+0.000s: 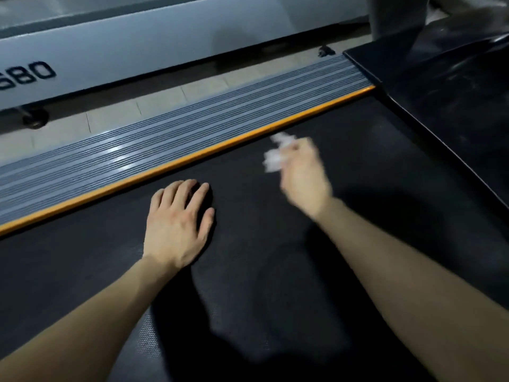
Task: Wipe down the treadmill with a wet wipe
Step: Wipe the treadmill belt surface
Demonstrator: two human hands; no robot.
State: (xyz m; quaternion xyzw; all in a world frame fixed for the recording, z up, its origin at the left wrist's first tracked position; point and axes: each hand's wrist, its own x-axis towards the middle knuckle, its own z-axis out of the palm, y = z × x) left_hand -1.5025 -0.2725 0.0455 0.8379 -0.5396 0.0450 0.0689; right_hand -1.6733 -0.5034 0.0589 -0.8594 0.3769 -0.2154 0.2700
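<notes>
The treadmill's black belt [275, 271] fills most of the view, and both bare forearms reach across it. Behind it stands a grey neighbouring machine [137, 42] with dark lettering cut off by the frame edge. It ends in "80", and the character before looks like a 6 or a 5. No other writing can be read. A glossy black front cover [440, 92] closes the belt's far end. Along the belt run a ribbed grey side rail [165, 150] and a thin orange strip [192, 158].

The left hand [179, 224] lies flat on the belt near the strip, fingers straight and close together, and seems to be bracing. The right hand [303, 172] is blurred, fingers curled, pinching a crumpled white wet wipe [275, 158] over the belt's front part. I cannot tell whether the wipe touches the belt.

The step in hand looks like wiping the belt. Next, the wipe needs pressing flat and drawing across in overlapping strokes, then along the rail's grooves.
</notes>
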